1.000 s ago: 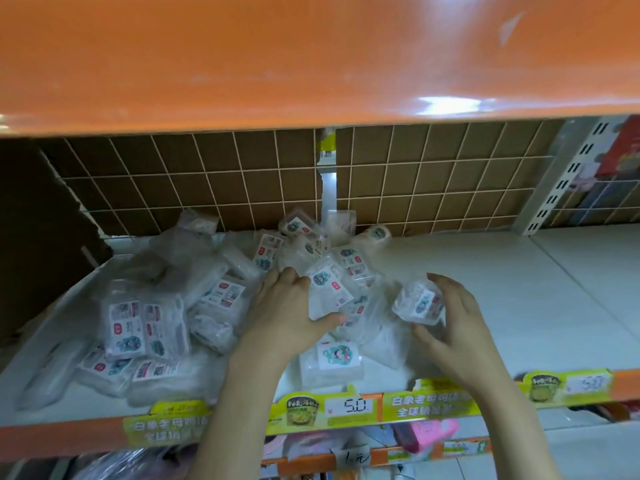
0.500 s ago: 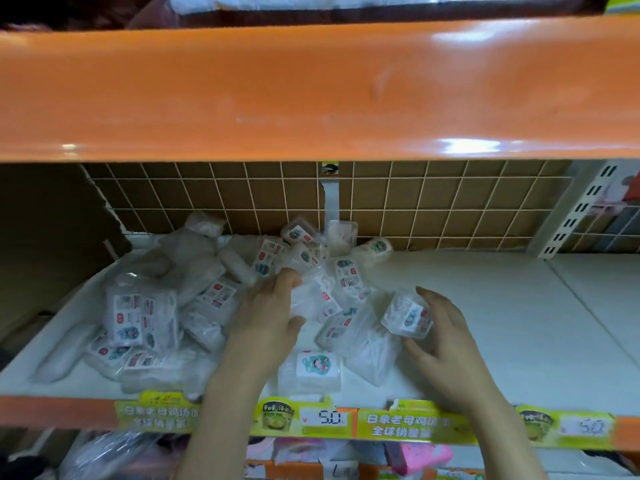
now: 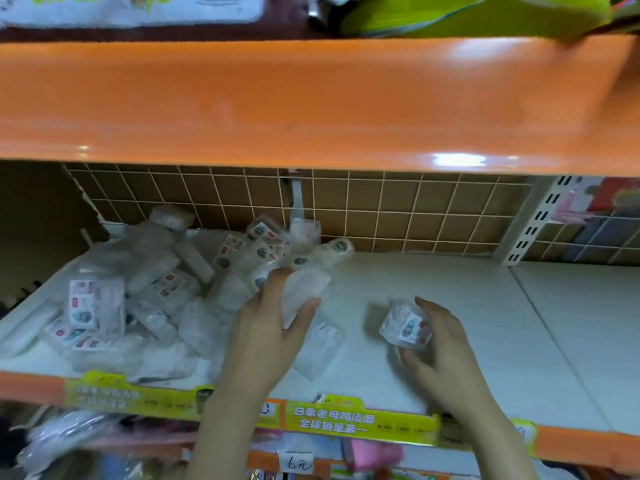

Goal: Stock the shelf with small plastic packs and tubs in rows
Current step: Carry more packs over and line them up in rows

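A jumbled heap of small clear plastic packs and tubs (image 3: pixel 159 299) with red and blue labels covers the left half of the white shelf (image 3: pixel 467 306). My left hand (image 3: pixel 273 327) grips a white plastic pack (image 3: pixel 303 292) at the heap's right edge, thumb on its right side. My right hand (image 3: pixel 440 344) holds a small clear tub (image 3: pixel 407 325) with a printed label, just above the bare shelf to the right of the heap. Another clear pack (image 3: pixel 320 351) lies on the shelf between my hands.
An orange shelf (image 3: pixel 311 98) overhangs closely above. A brown wire-grid back panel (image 3: pixel 398 213) closes the rear. Yellow price strips (image 3: pixel 332 419) line the orange front edge. A slotted white upright (image 3: pixel 530 223) stands at right, with more white shelf beyond it. Goods fill the shelf below.
My right hand has carried the small tub to the right, away from the heap. My left hand has taken hold of a white pack at the heap's edge. The view has tilted upward.
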`<action>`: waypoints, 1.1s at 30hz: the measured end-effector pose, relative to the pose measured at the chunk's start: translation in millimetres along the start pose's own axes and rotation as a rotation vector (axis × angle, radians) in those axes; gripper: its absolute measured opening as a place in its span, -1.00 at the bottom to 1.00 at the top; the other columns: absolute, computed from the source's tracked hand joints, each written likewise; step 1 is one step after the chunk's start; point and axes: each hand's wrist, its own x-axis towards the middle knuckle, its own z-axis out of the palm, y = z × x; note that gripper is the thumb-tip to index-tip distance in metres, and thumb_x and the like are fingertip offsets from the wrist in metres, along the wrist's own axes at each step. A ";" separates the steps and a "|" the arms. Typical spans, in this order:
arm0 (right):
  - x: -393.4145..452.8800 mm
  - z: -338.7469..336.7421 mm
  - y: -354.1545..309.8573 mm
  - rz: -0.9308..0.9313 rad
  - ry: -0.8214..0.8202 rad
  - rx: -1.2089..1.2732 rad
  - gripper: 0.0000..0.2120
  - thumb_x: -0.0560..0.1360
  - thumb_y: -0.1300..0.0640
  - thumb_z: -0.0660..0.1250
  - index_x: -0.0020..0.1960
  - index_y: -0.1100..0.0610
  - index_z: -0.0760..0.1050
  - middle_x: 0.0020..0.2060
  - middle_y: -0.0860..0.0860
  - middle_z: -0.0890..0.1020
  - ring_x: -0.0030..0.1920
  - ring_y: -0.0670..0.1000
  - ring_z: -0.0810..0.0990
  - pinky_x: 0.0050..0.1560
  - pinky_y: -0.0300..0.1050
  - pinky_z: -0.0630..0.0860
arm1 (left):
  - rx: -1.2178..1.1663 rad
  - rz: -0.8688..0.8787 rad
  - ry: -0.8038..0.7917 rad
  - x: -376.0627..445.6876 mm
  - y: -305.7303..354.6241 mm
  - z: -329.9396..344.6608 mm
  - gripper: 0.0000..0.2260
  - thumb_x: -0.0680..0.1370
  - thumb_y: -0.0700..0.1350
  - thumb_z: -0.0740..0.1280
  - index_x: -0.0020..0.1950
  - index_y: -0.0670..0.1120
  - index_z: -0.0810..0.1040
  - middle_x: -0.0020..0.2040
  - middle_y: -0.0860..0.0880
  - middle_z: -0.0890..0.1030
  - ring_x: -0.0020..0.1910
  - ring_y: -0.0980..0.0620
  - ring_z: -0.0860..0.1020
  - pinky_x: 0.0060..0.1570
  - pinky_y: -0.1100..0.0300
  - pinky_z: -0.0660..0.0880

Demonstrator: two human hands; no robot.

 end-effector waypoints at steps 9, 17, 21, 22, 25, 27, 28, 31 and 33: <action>-17.5 -29.9 30.0 0.024 0.010 -0.023 -0.31 0.27 0.06 0.34 0.38 0.20 0.33 0.21 0.12 0.47 0.22 -0.02 0.28 0.15 -0.27 0.21 | -0.021 -0.057 -0.156 -20.8 21.5 43.9 -0.54 0.47 0.13 0.26 0.35 0.04 0.45 0.17 -0.03 0.56 0.12 -0.01 0.52 0.06 0.27 0.38; -20.1 -29.0 28.6 0.072 0.058 -0.042 -0.31 0.27 0.06 0.33 0.37 0.22 0.34 0.22 0.13 0.47 0.21 -0.01 0.28 0.17 -0.26 0.20 | 0.021 0.000 -0.146 -14.4 11.3 49.9 -0.38 0.42 0.34 0.18 0.37 0.03 0.43 0.12 -0.06 0.44 0.10 0.01 0.42 0.09 0.36 0.24; -15.0 -22.2 20.3 0.055 0.063 -0.086 -0.32 0.28 0.02 0.31 0.36 0.23 0.35 0.19 0.14 0.49 0.20 0.00 0.28 0.13 -0.37 0.14 | 0.017 0.035 -0.196 -14.9 -5.6 51.6 -0.43 0.50 0.39 0.04 0.40 0.12 0.25 0.13 -0.09 0.39 0.11 -0.04 0.39 0.12 0.09 0.34; -13.6 -20.7 18.3 0.054 0.067 -0.091 -0.32 0.28 0.01 0.31 0.36 0.22 0.35 0.19 0.14 0.49 0.20 0.00 0.28 0.13 -0.36 0.14 | 0.016 0.034 -0.197 -16.5 -7.4 52.1 -0.44 0.50 0.39 0.02 0.40 0.12 0.23 0.14 -0.10 0.37 0.12 -0.05 0.36 0.12 0.04 0.35; -9.4 -17.5 12.6 0.038 0.077 -0.109 -0.30 0.29 -0.10 0.23 0.36 0.20 0.36 0.18 0.11 0.48 0.18 -0.01 0.30 0.11 -0.29 0.20 | -0.030 0.043 -0.181 -16.4 -9.6 50.5 -0.45 0.51 0.32 0.11 0.40 0.07 0.26 0.19 -0.05 0.30 0.15 0.03 0.32 0.13 0.03 0.36; -5.9 -16.5 11.2 0.034 0.088 -0.100 -0.29 0.29 -0.13 0.21 0.36 0.19 0.35 0.17 0.10 0.47 0.15 -0.02 0.33 0.07 -0.25 0.22 | -0.031 0.056 -0.144 -10.9 -11.4 48.9 -0.41 0.45 0.22 0.24 0.39 -0.06 0.33 0.23 -0.10 0.33 0.19 0.02 0.32 0.14 0.05 0.37; -4.3 -16.3 10.6 0.042 0.095 -0.087 -0.29 0.29 -0.14 0.21 0.37 0.18 0.35 0.16 0.08 0.46 0.13 -0.02 0.34 0.06 -0.22 0.25 | -0.024 0.043 -0.127 -7.5 -12.0 47.9 -0.37 0.41 0.19 0.30 0.38 -0.12 0.36 0.22 -0.14 0.38 0.19 -0.01 0.31 0.13 0.05 0.37; -1.3 -16.3 11.9 0.046 0.123 -0.072 -0.29 0.29 -0.16 0.22 0.37 0.15 0.34 0.16 0.05 0.42 0.09 -0.01 0.38 0.04 -0.14 0.31 | -0.019 -0.037 -0.083 1.7 -11.3 45.8 -0.29 0.26 0.13 0.45 0.30 -0.21 0.44 0.14 -0.16 0.46 0.12 -0.01 0.32 0.07 0.09 0.35; -0.5 -18.1 16.6 0.050 0.126 -0.073 -0.30 0.29 -0.17 0.22 0.37 0.13 0.34 0.16 0.04 0.41 0.10 0.00 0.39 0.05 -0.14 0.32 | -0.003 -0.042 -0.072 6.0 -8.8 46.9 -0.27 0.23 0.19 0.43 0.28 -0.19 0.46 0.15 -0.08 0.41 0.12 0.00 0.32 0.08 0.11 0.35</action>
